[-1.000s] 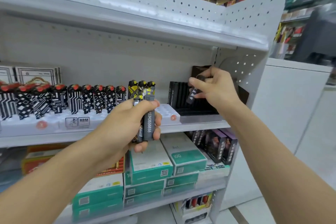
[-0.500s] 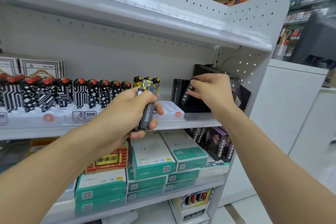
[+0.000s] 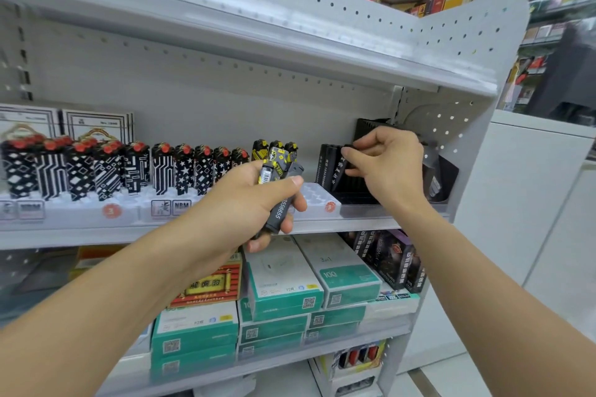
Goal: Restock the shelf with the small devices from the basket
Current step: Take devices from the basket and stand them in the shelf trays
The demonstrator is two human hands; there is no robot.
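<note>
A person restocks a store shelf (image 3: 371, 222), both arms reaching in from the bottom of the frame. At centre right, the right hand (image 3: 388, 164) pinches a slim black device (image 3: 342, 167) between thumb and curled fingers, its lower end angled down toward a slotted black tray (image 3: 358, 193) where two or three matching black devices (image 3: 329, 164) already stand upright at the tray's left end. At centre frame, the left hand (image 3: 254, 203) is wrapped tight around a small bundle of spare devices (image 3: 279, 190) — one dark grey with printed digits, at least one in yellow-and-black wrap — held just in front of the shelf edge. The basket named in the task is not in view.

To the left, rows of red-capped patterned devices (image 3: 96, 171) fill white display trays (image 3: 109, 209); teal boxes (image 3: 283, 287) are stacked on the shelf below.

The device in the right hand appears tilted rather than square to its slot, so it could likely jam against a divider or lean onto its neighbours and tip them. The crowded grip in the left hand is the other risk — a loosened finger might let one piece slide out and drop onto the boxes beneath. Whether the yellow pieces belong in this black tray cannot be told from here.
</note>
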